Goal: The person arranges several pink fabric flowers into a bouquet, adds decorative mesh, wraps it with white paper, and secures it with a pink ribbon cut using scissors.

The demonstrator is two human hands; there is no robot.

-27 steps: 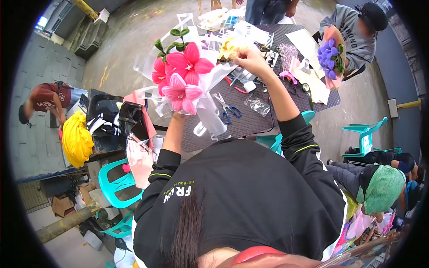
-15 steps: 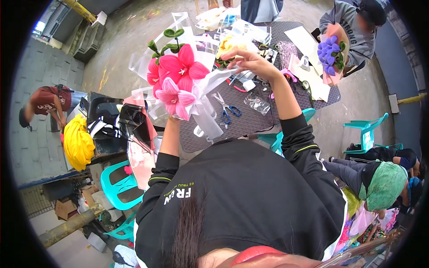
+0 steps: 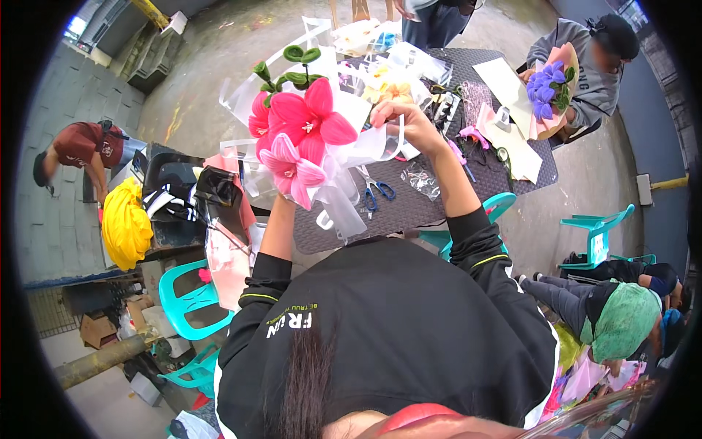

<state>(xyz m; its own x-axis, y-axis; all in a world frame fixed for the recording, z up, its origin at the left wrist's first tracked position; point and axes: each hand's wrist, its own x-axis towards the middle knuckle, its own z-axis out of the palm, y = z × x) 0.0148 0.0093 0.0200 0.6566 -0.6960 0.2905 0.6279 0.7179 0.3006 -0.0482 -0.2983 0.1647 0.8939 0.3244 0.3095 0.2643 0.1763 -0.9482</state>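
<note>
The pink bouquet (image 3: pixel 303 126) is standing out at the upper centre of the frame, with white translucent wrap (image 3: pixel 373 148) spreading around it. The left hand (image 3: pixel 284 205) is disappearing behind the lower blooms, so its grip is not showing. The right hand (image 3: pixel 414 129) is hovering at the wrap's right edge, fingers bending into a narrow gap; whether they are pinching the sheet, I cannot tell. Below it, blue-handled scissors (image 3: pixel 372 183) and a clear packet (image 3: pixel 421 181) are lying on the dark desk (image 3: pixel 409 213). At upper right, a seated person (image 3: pixel 578 55) is holding a purple bouquet (image 3: pixel 542 91).
</note>
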